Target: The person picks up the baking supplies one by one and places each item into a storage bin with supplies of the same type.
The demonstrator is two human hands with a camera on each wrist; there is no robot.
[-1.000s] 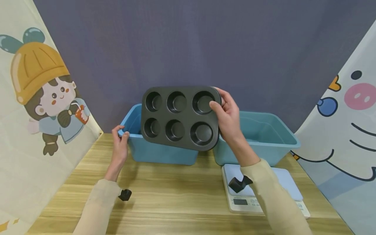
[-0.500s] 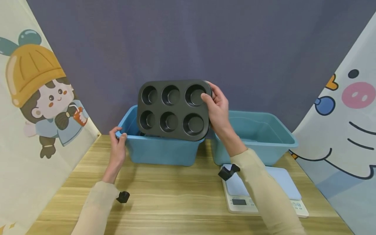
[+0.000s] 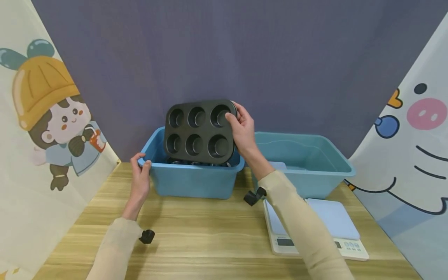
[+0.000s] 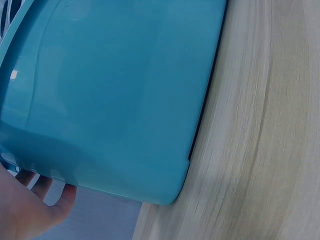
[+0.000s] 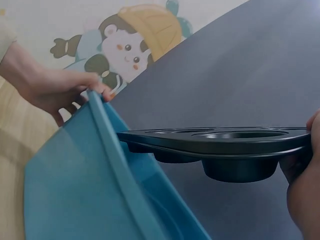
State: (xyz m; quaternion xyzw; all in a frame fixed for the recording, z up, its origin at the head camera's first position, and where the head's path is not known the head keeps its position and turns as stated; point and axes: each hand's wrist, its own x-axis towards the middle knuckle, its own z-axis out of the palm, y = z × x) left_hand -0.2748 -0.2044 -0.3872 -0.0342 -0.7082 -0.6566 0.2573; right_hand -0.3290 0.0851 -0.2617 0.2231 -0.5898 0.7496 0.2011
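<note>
A dark muffin tin (image 3: 198,132) with several round cups is tilted up over the left blue bin (image 3: 192,181), its lower edge just inside the front rim. My right hand (image 3: 244,130) pinches the tin's right edge, thumb on the front by the upper right cup. With my left hand (image 3: 140,179) I grip the bin's front left corner, thumb over the rim. In the left wrist view those fingers (image 4: 65,202) lie against the bin's outer wall. Dark items show below the tin inside the bin; what they are is hidden.
A second, greener bin (image 3: 311,182) stands to the right, with a pale flat piece at its left inside. In front of it a white kitchen scale (image 3: 336,223) lies partly under my right forearm. A dark cloth wall (image 3: 224,50) rises behind the wooden table (image 3: 196,237).
My right hand has carried the muffin tin leftward, and it has come down toward the left bin over the last half second. The left hand keeps its hold on the bin's corner.
</note>
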